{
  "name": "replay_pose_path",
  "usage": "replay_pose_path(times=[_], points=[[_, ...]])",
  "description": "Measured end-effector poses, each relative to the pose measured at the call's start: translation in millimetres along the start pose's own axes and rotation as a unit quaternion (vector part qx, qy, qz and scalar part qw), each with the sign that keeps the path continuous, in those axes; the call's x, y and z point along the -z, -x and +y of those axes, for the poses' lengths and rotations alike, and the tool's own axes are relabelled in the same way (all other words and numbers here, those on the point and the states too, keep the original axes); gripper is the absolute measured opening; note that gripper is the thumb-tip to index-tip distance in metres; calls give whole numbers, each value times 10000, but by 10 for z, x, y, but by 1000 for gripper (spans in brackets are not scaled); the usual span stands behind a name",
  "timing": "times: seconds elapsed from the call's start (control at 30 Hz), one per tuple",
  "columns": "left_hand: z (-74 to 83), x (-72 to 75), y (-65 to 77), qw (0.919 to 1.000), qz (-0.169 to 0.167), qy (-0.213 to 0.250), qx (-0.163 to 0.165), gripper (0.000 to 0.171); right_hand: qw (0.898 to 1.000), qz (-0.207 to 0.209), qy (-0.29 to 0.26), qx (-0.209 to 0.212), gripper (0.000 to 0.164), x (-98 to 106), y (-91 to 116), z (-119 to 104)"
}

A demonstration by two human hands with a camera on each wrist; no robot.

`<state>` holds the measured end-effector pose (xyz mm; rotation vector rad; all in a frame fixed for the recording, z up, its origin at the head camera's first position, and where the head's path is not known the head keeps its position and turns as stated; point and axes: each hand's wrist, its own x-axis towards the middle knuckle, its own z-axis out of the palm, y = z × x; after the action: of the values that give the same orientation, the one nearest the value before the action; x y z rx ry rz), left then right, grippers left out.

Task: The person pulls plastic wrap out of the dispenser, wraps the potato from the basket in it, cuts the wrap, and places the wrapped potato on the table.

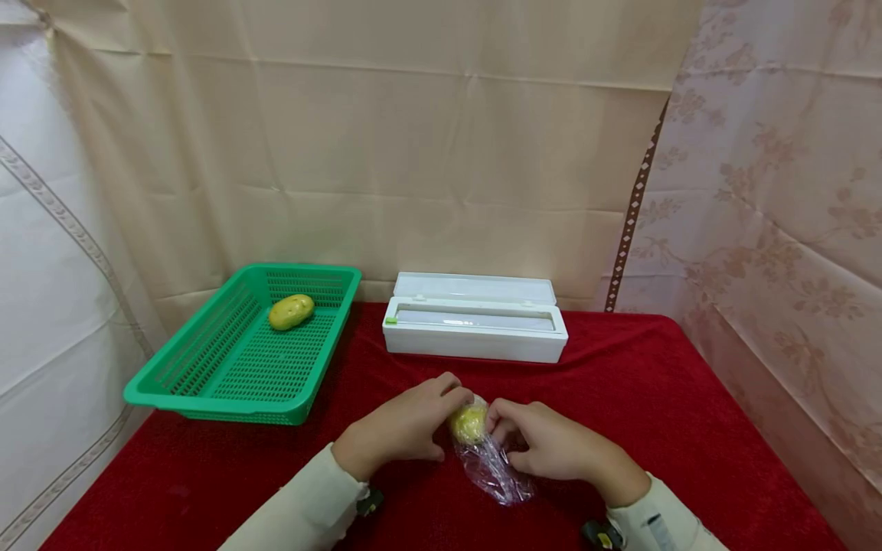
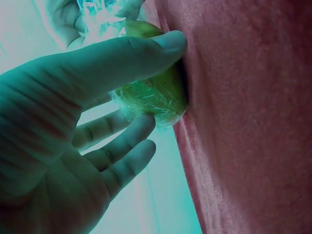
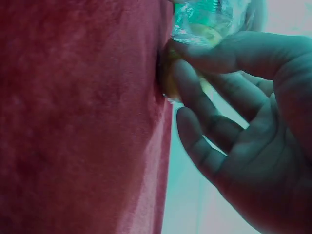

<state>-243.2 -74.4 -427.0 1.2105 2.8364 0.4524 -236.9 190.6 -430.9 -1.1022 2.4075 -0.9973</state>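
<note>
A yellow potato [image 1: 470, 425], partly covered in clear plastic wrap [image 1: 498, 468], lies on the red cloth between both hands; the loose wrap trails toward the near side. My left hand [image 1: 412, 425] bends its fingers round the potato's left and far side. In the left wrist view its thumb [image 2: 168, 41] crosses in front of the wrapped potato [image 2: 153, 95]. My right hand [image 1: 551, 440] curls its fingers at the potato's right side and pinches the wrap. In the right wrist view its fingertips [image 3: 184, 73] partly hide the potato, with crinkled wrap [image 3: 200, 24] above the thumb.
At the left stands a green plastic basket [image 1: 320, 366] with another potato [image 1: 291, 312] inside. A white plastic wrap dispenser box [image 1: 475, 346], its lid [image 1: 475, 288] raised, stands at the back. Red cloth [image 1: 675, 413] covers the table, and curtains [image 1: 441, 153] hang behind it.
</note>
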Motion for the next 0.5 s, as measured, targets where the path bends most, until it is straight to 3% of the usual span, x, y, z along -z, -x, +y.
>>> replay_pose_path(times=[0.23, 0.5], points=[[18, -28, -15, 9994, 175, -285, 44, 77, 9989, 438, 114, 116, 49, -22, -29, 21], [17, -63, -22, 9980, 407, -480, 73, 73, 9975, -16, -518, 471, 50, 4, -18, 52]])
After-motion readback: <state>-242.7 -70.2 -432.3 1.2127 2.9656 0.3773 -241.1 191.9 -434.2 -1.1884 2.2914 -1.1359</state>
